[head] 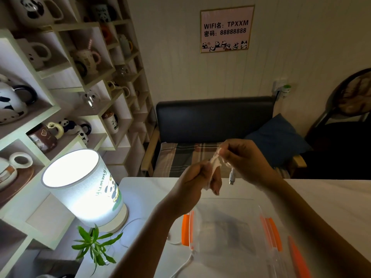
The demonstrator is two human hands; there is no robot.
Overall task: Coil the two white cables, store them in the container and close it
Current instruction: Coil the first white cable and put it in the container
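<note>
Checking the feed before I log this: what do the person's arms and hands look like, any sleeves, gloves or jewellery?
Both forearms are bare as far as the frame shows: no sleeves in view. The left hand and right hand wear no gloves, and no rings, watch or bracelets are visible in this dim light.

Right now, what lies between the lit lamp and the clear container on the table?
In the head view, the left forearm crosses that stretch between lamp and container, with thin white cable on the table.
</note>
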